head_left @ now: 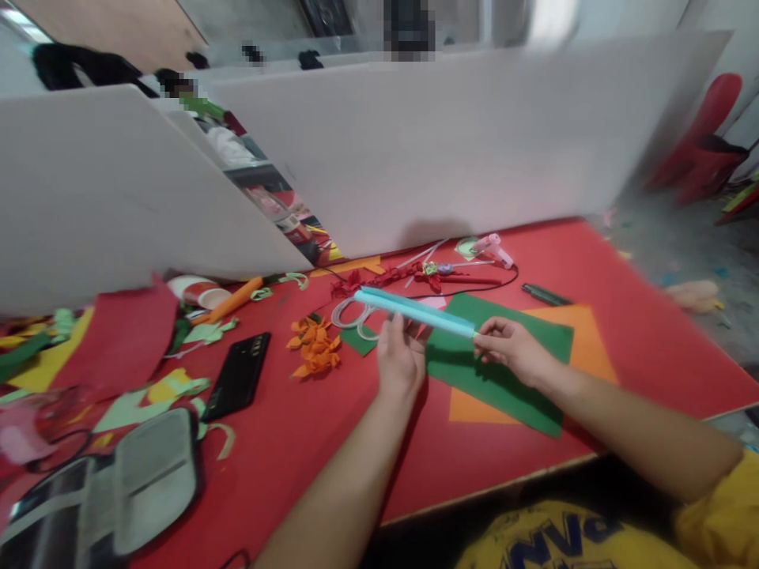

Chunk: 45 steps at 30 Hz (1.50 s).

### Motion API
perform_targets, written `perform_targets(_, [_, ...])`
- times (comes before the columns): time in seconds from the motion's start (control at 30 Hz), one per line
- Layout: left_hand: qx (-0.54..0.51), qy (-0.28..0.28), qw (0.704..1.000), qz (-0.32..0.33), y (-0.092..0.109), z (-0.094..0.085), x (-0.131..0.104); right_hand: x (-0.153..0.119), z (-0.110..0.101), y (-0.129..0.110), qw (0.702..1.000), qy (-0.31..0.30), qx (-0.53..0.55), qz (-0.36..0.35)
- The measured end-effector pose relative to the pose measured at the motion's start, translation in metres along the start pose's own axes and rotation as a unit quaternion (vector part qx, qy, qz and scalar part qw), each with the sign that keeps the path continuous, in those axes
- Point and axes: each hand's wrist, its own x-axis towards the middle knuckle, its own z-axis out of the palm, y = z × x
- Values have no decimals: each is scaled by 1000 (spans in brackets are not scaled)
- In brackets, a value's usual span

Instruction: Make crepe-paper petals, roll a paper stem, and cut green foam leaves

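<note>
A long light blue strip of folded or rolled paper (418,310) hangs slantwise above the table, its left end higher. My right hand (507,346) pinches its right end between thumb and fingers. Around the strip's middle, from below, closes my left hand (402,359); its fingertips are partly hidden behind the paper. Under my hands lies a green sheet (504,391) on top of an orange sheet (593,340). Left of my left hand are several orange paper flowers (314,346) and a coil of pale cord (349,314).
On the red table (285,450) lie a black phone (237,375), an open grey case (155,482), paper scraps (148,399) and a dark pen-like tool (544,295). A pink glue gun (495,249) rests before the white partition (451,150). A red chair (705,134) stands right.
</note>
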Motion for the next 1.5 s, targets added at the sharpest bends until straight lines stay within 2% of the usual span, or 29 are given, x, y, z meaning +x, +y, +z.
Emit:
perform_targets(0.1, [5, -3, 1000, 0, 1, -1, 0, 2, 0, 3, 999, 1, -20, -26])
perform_targets(0.2, [4, -2, 1000, 4, 3, 0, -1, 2, 0, 5, 1000, -10, -12, -14])
perform_targets(0.4, [-7, 2, 1000, 1, 7, 2, -1, 2, 1, 9, 992, -26, 78, 99])
perform_targets(0.57, [13, -14, 1000, 10, 8, 3, -2, 1, 2, 11, 979, -38, 93, 176])
perform_targets(0.93, [-5, -12, 1000, -11, 10, 5, -4, 5, -3, 18, 980, -88, 51, 169])
perform_targets(1.03, [-13, 0, 1000, -5, 9, 3, -2, 2, -1, 17, 992, -66, 16, 105])
perform_targets(1.13, [-15, 20, 1000, -1, 8, 1, 0, -2, 2, 16, 994, -30, -95, -42])
perform_targets(1.2, [-23, 27, 999, -4, 7, 0, 1, -5, 3, 16, 972, -4, -195, -134])
perform_targets(1.27, [-34, 28, 999, -8, 6, 0, 1, -6, 4, 16, 943, 11, -269, -195])
perform_targets(1.5, [-54, 15, 998, -9, 5, 0, -1, -6, -1, 11, 870, 17, -377, -317])
